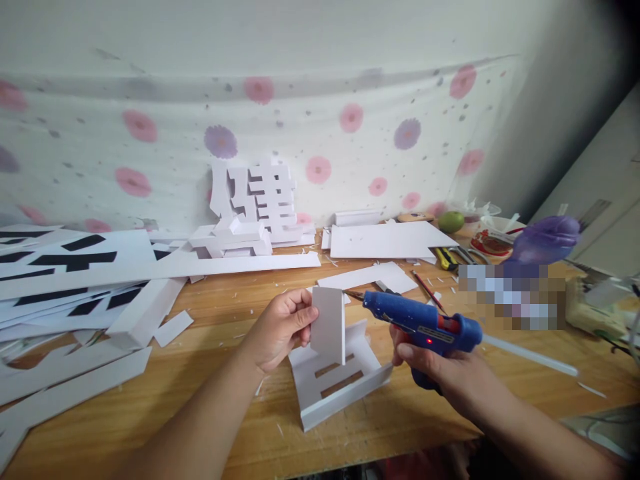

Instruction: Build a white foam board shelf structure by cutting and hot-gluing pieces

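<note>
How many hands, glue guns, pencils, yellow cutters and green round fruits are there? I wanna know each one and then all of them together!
Hands: 2 (left hand and right hand)
Glue guns: 1 (blue glue gun)
Pencils: 1 (red pencil)
Yellow cutters: 1 (yellow cutter)
Green round fruits: 1 (green fruit)
Total: 6

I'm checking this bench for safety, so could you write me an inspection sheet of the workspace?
Surface: wooden table, littered with small white scraps.
Work things: white panel, held upright; glue gun, red light lit, nozzle at the panel's top corner, contact unclear; slotted white piece on the table.
Clutter: loose offcut, yellow cutter, pencil.
Hands: left hand has a finger grip on the panel; right hand grips the gun.
Cables: gun's cord, nothing seen.
Surroundings: flowered cloth behind.
</note>
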The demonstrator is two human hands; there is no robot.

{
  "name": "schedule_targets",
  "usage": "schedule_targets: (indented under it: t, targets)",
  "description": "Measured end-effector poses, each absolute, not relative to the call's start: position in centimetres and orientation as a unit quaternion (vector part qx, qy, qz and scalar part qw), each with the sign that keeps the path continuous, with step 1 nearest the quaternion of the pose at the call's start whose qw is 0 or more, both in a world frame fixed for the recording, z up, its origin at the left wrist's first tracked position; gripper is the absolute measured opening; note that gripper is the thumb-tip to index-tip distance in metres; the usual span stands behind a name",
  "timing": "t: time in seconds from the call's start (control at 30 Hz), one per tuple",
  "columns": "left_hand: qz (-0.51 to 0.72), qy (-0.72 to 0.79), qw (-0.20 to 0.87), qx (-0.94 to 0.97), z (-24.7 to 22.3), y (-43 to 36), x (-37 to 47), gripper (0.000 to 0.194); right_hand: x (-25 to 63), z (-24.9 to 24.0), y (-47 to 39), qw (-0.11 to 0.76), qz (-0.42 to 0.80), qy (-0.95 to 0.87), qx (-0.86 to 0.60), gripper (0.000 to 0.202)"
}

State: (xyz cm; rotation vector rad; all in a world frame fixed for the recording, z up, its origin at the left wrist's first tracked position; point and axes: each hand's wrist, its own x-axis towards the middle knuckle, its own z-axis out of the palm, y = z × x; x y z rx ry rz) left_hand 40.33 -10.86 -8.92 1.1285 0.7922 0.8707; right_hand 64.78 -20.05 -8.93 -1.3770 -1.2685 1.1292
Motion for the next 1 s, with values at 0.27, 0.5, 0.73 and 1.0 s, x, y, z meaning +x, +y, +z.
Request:
schedule_targets:
  t: [0.27, 0.5, 0.73, 1.0]
  targets:
    - [0.391, 0.368, 0.673, 0.509, -8.7, -10.9, 40.3, 0.047, 64.8, -9.1, -19.6, 0.449, 0.471, -0.537, -0.536, 0.034]
    - [0.381, 0.376, 0.678, 0.505, -8.8, -10.5, 40.1, 0.046, 64.3, -8.1, -19.5, 0.43, 0.462, -0.55, -0.547, 0.033]
    - [0.391, 0.376, 0.671, 0.505, -8.6, -10.6, 40.3, 0.048, 64.5, -9.0, -19.8, 0.446, 0.459, -0.53, -0.557, 0.035]
    - [0.395, 0.365, 0.68, 0.499, -8.8, -10.6, 40.3, 0.046, 64.4, -9.4, -19.9, 0.469, 0.456, -0.495, -0.571, 0.036]
